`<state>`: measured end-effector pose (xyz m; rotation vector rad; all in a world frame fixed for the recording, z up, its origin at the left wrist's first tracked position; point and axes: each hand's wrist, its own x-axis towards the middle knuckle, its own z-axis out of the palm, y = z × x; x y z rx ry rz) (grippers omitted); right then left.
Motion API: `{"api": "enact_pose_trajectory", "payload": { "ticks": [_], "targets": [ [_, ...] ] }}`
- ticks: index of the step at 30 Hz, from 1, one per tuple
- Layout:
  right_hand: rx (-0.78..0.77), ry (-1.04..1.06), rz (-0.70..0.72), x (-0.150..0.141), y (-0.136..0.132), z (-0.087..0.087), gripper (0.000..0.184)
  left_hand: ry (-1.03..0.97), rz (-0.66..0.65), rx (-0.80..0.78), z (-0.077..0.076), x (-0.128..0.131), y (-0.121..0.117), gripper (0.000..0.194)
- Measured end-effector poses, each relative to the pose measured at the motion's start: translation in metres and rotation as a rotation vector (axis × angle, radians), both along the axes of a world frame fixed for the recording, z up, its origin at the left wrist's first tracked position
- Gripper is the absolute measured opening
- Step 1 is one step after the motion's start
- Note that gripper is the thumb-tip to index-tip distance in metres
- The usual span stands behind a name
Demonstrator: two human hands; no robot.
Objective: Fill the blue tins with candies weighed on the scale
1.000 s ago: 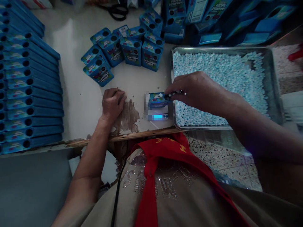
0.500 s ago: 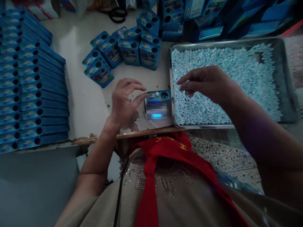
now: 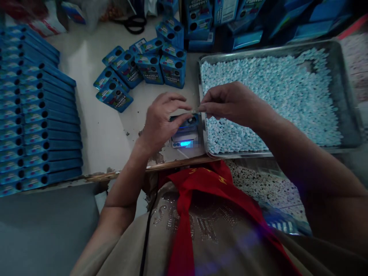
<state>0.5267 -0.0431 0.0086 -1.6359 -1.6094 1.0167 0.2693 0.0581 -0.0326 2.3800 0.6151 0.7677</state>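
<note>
A small digital scale [image 3: 186, 143] with a lit blue display sits near the table's front edge. On it lies a small blue candy box [image 3: 194, 120], partly covered by my left hand [image 3: 161, 119]. The fingers of that hand are curved, thumb and forefinger a little apart just above the box. My right hand [image 3: 227, 102] hovers over the left rim of a metal tray [image 3: 349, 115]. Its thumb and forefinger are pinched on a small pale candy [image 3: 196, 111], close to the left fingertips. Many light-blue candies [image 3: 258, 84] fill most of the tray.
Tall stacks of blue boxes [image 3: 57, 126] line the table's left side. Several upright boxes [image 3: 149, 69] are grouped behind the scale. Black scissors [image 3: 135, 25] lie at the back. More blue boxes [image 3: 198, 23] stand behind the tray. The table's front edge [image 3: 106, 175] is chipped.
My right hand has moved left from above the candies to the scale, its fingers closing to a pinch. My left hand has moved right over the box. The view has shifted slightly.
</note>
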Motion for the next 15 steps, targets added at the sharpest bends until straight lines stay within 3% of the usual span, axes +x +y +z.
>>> {"api": "enact_pose_trajectory", "payload": {
  "ticks": [4, 9, 12, 15],
  "targets": [
    [0.128, -0.188, 0.086, -0.018, 0.015, 0.001, 0.033, -0.099, 0.161, 0.013, -0.006, -0.048, 0.01, 0.005],
    [0.117, -0.309, 0.123, -0.025, 0.013, 0.003, 0.018, -0.099, 0.254, -0.051, -0.032, -0.106, 0.014, 0.001],
    [0.086, -0.28, 0.109, -0.027, 0.01, 0.009, 0.006, -0.058, 0.282, -0.109, -0.044, -0.118, 0.011, 0.003],
    [0.054, -0.189, 0.024, -0.023, 0.006, 0.014, 0.006, -0.038, 0.297, -0.137, -0.048, -0.118, 0.009, 0.006]
  ]
}}
